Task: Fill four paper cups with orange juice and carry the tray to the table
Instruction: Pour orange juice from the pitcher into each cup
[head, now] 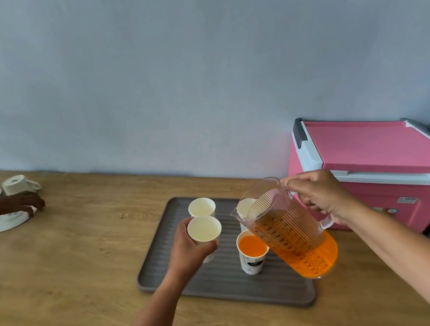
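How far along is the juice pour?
Done: one cup on the tray holds juice. In hand: the left hand holds an empty cup over the tray, and the right hand tilts the jug toward it; no juice is flowing yet. Left: this cup, the far cup and the cup behind the jug, whose contents I cannot see, then carrying the tray.

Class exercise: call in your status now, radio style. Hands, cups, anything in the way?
Left hand grips an empty cup; right hand holds the jug, tilted. One cup filled, three empty. Another person's hand far left, clear of tray.
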The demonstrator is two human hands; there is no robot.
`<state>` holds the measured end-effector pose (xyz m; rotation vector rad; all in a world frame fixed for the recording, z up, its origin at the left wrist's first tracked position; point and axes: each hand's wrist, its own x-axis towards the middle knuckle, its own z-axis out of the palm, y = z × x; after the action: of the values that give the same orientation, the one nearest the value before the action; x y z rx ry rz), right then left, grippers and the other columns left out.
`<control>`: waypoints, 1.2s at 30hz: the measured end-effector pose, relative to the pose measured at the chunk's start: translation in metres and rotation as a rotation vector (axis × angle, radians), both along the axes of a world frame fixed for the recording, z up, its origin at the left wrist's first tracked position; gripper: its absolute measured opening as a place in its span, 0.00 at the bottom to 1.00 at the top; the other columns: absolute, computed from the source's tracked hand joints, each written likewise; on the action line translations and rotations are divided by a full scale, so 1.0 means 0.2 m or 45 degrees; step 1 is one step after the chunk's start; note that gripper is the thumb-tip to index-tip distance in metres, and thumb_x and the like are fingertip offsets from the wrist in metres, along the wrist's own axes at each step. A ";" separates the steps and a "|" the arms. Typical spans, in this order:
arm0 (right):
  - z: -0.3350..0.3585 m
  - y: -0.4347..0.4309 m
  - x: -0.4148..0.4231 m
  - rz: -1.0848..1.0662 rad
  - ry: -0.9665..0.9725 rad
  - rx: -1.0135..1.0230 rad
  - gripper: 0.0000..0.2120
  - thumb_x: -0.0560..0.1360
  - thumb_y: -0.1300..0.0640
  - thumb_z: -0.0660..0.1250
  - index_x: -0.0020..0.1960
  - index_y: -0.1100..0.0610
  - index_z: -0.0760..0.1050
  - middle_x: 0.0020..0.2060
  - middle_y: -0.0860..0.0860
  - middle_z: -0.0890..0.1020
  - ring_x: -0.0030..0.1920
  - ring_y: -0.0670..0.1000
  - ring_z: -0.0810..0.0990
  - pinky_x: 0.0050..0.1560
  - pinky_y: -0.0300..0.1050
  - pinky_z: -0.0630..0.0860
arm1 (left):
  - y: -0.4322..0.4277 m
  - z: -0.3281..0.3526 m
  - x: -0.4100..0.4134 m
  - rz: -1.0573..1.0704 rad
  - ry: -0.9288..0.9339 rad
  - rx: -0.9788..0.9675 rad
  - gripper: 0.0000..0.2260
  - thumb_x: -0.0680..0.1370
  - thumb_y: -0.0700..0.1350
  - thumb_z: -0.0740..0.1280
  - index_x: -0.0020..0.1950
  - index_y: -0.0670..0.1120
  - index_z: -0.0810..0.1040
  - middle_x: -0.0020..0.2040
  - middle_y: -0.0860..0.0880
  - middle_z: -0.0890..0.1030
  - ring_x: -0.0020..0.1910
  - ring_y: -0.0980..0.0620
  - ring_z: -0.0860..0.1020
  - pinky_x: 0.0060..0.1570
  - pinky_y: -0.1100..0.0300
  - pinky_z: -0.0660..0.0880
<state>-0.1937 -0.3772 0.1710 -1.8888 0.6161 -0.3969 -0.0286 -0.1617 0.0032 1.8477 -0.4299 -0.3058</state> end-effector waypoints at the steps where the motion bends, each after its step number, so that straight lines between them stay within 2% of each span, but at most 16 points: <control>1: 0.00 -0.01 0.01 0.005 0.005 -0.015 0.05 0.75 0.58 0.68 0.45 0.53 0.83 0.18 0.46 0.65 0.18 0.44 0.57 0.20 0.34 0.56 | -0.01 0.04 -0.01 -0.026 -0.004 -0.034 0.33 0.63 0.44 0.80 0.64 0.52 0.68 0.57 0.53 0.77 0.56 0.55 0.78 0.51 0.63 0.73; 7: 0.04 -0.02 0.05 0.046 0.016 -0.089 0.05 0.76 0.57 0.68 0.46 0.52 0.83 0.18 0.47 0.65 0.19 0.45 0.58 0.21 0.35 0.58 | -0.03 0.23 -0.08 -0.157 -0.037 -0.105 0.33 0.64 0.42 0.80 0.64 0.54 0.69 0.57 0.53 0.78 0.56 0.56 0.77 0.55 0.61 0.75; 10: 0.07 -0.01 0.07 0.055 0.011 -0.143 0.06 0.76 0.58 0.68 0.44 0.52 0.83 0.18 0.47 0.66 0.17 0.43 0.59 0.20 0.34 0.58 | -0.04 0.26 -0.10 -0.175 -0.038 -0.104 0.32 0.65 0.41 0.80 0.63 0.54 0.69 0.56 0.54 0.78 0.55 0.57 0.77 0.52 0.64 0.74; 12: 0.08 0.00 0.08 0.071 0.025 -0.191 0.06 0.76 0.59 0.67 0.47 0.56 0.84 0.18 0.47 0.66 0.17 0.42 0.59 0.19 0.33 0.60 | -0.04 0.28 -0.12 -0.180 -0.040 -0.099 0.32 0.66 0.40 0.79 0.64 0.53 0.69 0.55 0.56 0.77 0.54 0.58 0.77 0.49 0.67 0.73; 15: 0.11 0.02 0.09 0.105 0.064 -0.262 0.08 0.77 0.61 0.66 0.51 0.63 0.83 0.14 0.40 0.70 0.14 0.41 0.66 0.18 0.28 0.61 | -0.04 0.27 -0.13 -0.178 -0.044 -0.086 0.32 0.65 0.41 0.80 0.64 0.53 0.69 0.55 0.57 0.77 0.54 0.59 0.76 0.51 0.65 0.74; 18: 0.13 0.03 0.11 0.156 0.092 -0.307 0.09 0.78 0.61 0.65 0.52 0.65 0.82 0.14 0.35 0.70 0.17 0.35 0.71 0.19 0.26 0.64 | -0.04 0.26 -0.12 -0.179 -0.022 -0.081 0.32 0.65 0.42 0.80 0.64 0.53 0.69 0.56 0.56 0.77 0.56 0.57 0.77 0.55 0.59 0.75; 20: 0.13 0.03 0.12 0.177 0.099 -0.346 0.10 0.77 0.60 0.67 0.51 0.65 0.83 0.17 0.36 0.74 0.19 0.34 0.72 0.21 0.25 0.65 | -0.04 0.26 -0.13 -0.187 -0.009 -0.075 0.33 0.65 0.42 0.80 0.65 0.53 0.68 0.56 0.56 0.77 0.56 0.57 0.77 0.53 0.62 0.74; 23: 0.12 0.02 0.15 0.186 0.105 -0.435 0.11 0.76 0.57 0.69 0.48 0.64 0.85 0.30 0.44 0.83 0.24 0.34 0.75 0.25 0.25 0.68 | -0.04 0.26 -0.13 -0.200 -0.010 -0.059 0.33 0.66 0.42 0.80 0.66 0.53 0.67 0.56 0.57 0.76 0.55 0.59 0.76 0.49 0.66 0.72; 25: 0.12 0.02 0.16 0.200 0.127 -0.484 0.12 0.76 0.55 0.69 0.47 0.62 0.85 0.37 0.51 0.86 0.26 0.35 0.76 0.30 0.31 0.70 | -0.04 0.26 -0.14 -0.210 -0.015 -0.042 0.33 0.66 0.42 0.79 0.65 0.53 0.66 0.55 0.59 0.75 0.54 0.61 0.75 0.47 0.70 0.71; 26: 0.12 0.02 0.17 0.207 0.137 -0.491 0.11 0.76 0.54 0.69 0.47 0.62 0.85 0.37 0.49 0.86 0.26 0.34 0.76 0.32 0.32 0.70 | -0.04 0.27 -0.14 -0.214 -0.016 -0.036 0.33 0.66 0.42 0.79 0.65 0.54 0.66 0.54 0.59 0.74 0.53 0.61 0.75 0.46 0.70 0.70; 28: 0.13 0.02 0.17 0.236 0.169 -0.482 0.11 0.76 0.55 0.68 0.48 0.62 0.85 0.28 0.38 0.83 0.24 0.31 0.75 0.32 0.34 0.67 | -0.04 0.26 -0.13 -0.221 -0.020 -0.027 0.33 0.67 0.42 0.79 0.64 0.54 0.66 0.54 0.59 0.74 0.53 0.61 0.75 0.45 0.70 0.70; 30: 0.14 0.02 0.18 0.261 0.203 -0.487 0.11 0.76 0.57 0.68 0.49 0.63 0.84 0.20 0.33 0.77 0.23 0.30 0.73 0.31 0.33 0.65 | -0.04 0.26 -0.13 -0.224 -0.024 -0.020 0.32 0.67 0.42 0.79 0.64 0.55 0.66 0.55 0.59 0.75 0.53 0.61 0.75 0.45 0.70 0.70; 34: 0.13 0.00 0.21 0.275 0.191 -0.488 0.11 0.76 0.58 0.68 0.48 0.64 0.84 0.21 0.36 0.78 0.22 0.31 0.73 0.25 0.27 0.65 | -0.04 0.26 -0.13 -0.220 -0.034 0.000 0.33 0.66 0.43 0.79 0.65 0.54 0.66 0.55 0.58 0.75 0.53 0.60 0.75 0.45 0.69 0.70; 36: 0.12 0.00 0.22 0.290 0.185 -0.491 0.11 0.76 0.57 0.68 0.47 0.64 0.85 0.26 0.40 0.79 0.23 0.31 0.74 0.26 0.27 0.66 | -0.04 0.26 -0.13 -0.221 -0.036 0.003 0.33 0.66 0.43 0.79 0.65 0.54 0.66 0.56 0.57 0.75 0.53 0.59 0.75 0.45 0.68 0.71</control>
<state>-0.1502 -0.3781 0.1960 -2.3448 0.4325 -0.2426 -0.0538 -0.1702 0.0544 1.8221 -0.6108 -0.3984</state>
